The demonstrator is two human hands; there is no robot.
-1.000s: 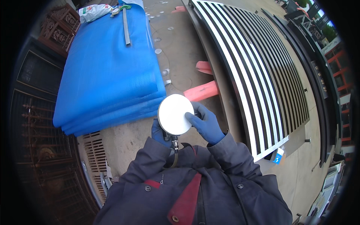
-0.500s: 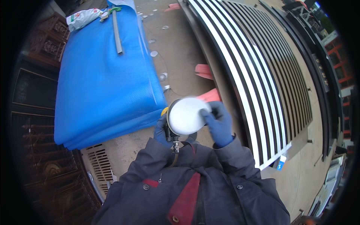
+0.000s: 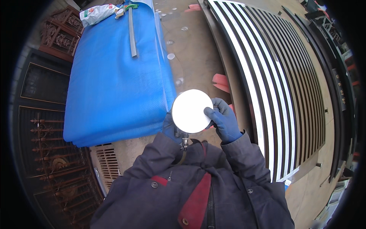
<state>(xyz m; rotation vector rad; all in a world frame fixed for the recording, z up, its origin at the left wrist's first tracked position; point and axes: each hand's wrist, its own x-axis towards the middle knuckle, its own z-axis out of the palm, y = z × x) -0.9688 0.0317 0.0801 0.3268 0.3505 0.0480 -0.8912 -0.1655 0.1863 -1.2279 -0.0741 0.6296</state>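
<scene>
Both hands are gloved in blue: I see my right hand [image 3: 224, 121] curled around the right edge of a white disc [image 3: 192, 111], thumb pressed on its face, while my left hand [image 3: 170, 128] is closed on the tool [image 3: 184, 142] under it, mostly hidden. I hold the disc up at my chest, just off the near right corner of the blue mat [image 3: 118, 76], beside the striped gate [image 3: 274, 84]. It looks flat, stiff and light to me, so I judge the rim the best place to grip it.

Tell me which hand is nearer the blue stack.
Left. The left hand sits right beside the blue stack, behind the white disc; the right hand grips the disc's far side.
</scene>
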